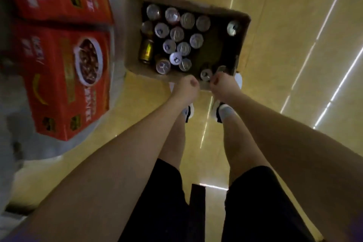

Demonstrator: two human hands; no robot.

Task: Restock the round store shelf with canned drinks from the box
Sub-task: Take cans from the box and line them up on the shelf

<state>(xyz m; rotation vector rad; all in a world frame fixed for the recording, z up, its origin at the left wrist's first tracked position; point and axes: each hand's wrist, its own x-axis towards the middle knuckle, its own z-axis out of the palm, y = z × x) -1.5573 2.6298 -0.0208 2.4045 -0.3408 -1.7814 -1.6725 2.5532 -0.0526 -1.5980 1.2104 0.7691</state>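
Observation:
An open cardboard box (243, 31) sits on the floor below me, with several upright canned drinks (176, 34) showing silver tops and one gold can (146, 51) lying on its side. Both arms reach down to the box's near edge. My left hand (186, 87) hangs over the near wall with its fingers curled, and nothing shows in it. My right hand (222, 83) is at the near right corner, its curled fingers against a can (205, 74) standing there. The round shelf (115, 84) curves along the left, pale and blurred.
Two red printed cartons (64, 76) lie on the round shelf at the left. My legs and white shoes (221, 111) stand just in front of the box. Glossy yellow floor (284, 65) with light reflections stretches to the right.

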